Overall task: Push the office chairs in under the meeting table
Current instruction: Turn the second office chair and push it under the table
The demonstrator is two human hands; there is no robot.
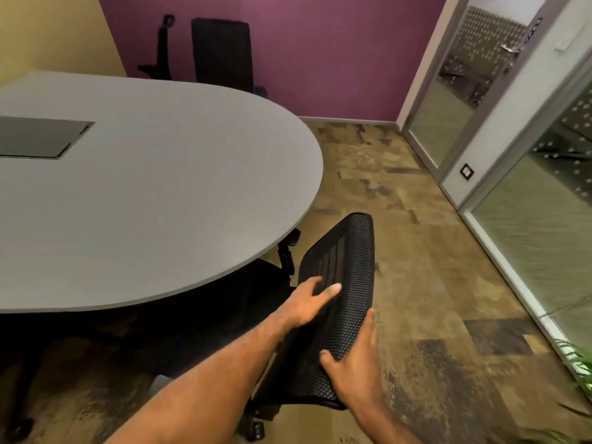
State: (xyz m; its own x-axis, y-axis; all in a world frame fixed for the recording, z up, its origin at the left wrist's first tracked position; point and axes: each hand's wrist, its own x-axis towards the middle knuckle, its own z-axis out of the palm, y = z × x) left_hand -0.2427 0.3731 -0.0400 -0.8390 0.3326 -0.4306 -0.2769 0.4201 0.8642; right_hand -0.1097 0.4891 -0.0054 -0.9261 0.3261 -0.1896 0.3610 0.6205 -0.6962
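A black mesh-backed office chair [347, 261] stands at the near right curve of the grey oval meeting table [166, 193], its seat and armrest partly under the tabletop edge. My left hand [309, 299] lies on the left side of the backrest with fingers spread over the mesh. My right hand [355, 363] grips the backrest's right edge, thumb on the front face. Two more black chairs stand at the table's far end: a tall-backed one [222, 52] and a side-on one [163, 49].
A grey cable hatch [41, 137] is set into the tabletop at left. Patterned carpet [400, 219] runs to the right, bounded by glass partitions and a door [455, 100]. Green plant leaves [576, 357] poke in at the lower right. A purple wall closes the far end.
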